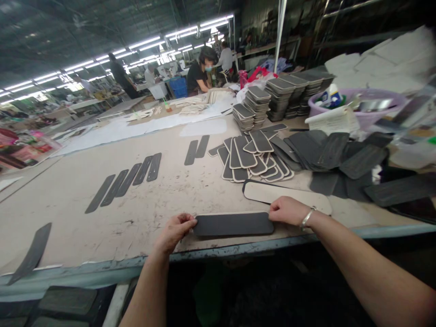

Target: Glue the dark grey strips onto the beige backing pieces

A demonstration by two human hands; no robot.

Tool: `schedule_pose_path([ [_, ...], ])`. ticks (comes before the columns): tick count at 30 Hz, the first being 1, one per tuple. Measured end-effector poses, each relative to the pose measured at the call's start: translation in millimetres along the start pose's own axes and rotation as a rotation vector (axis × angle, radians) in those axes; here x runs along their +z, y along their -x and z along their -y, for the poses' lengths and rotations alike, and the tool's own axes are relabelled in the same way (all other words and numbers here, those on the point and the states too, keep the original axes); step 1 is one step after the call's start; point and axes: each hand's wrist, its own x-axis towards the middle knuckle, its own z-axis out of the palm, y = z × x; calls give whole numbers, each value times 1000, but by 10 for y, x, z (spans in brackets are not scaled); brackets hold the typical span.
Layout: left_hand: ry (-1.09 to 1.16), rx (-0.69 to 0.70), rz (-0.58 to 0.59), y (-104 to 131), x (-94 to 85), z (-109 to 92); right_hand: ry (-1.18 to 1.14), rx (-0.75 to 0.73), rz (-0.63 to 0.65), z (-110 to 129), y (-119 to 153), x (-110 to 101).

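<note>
A long dark panel [235,225] with rounded corners and a pale back edge lies at the table's front edge. My left hand [176,230] pinches its left end between thumb and fingers. At the right end, the closed fingers of my right hand [286,211] grip the corner; a silver bracelet is on that wrist. Just behind my right hand lies a cream panel [289,194] with a dark one partly under it. Farther back is a loose heap of dark panels with cream borders [241,152]. Several narrow dark strips [129,179] lie in a slanted row at left centre.
Stacked panels [257,102] stand behind the heap, beside a purple basin [371,104] holding bottles and tools. Dark pieces [323,150] spread across the right side. One dark strip [32,254] overhangs the front edge at left. A masked person [199,75] works across the table.
</note>
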Motion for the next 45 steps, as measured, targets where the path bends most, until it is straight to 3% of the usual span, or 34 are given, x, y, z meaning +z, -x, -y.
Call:
schedule_pose_path([
  [7, -385, 74, -150, -146, 51, 108, 92, 45, -9, 27, -52, 46],
  [13, -585, 61, -214, -114, 122, 62, 172, 37, -1, 31, -77, 73],
  [19, -679, 73, -266, -111, 181, 67, 348, 4, -4, -30, -169, 140],
  [28, -748, 90, -308, -96, 203, 76, 358, -6, -8, -149, -239, 204],
  [45, -809, 24, -305, -111, 189, 22, 276, 71, -3, 44, -98, 41],
])
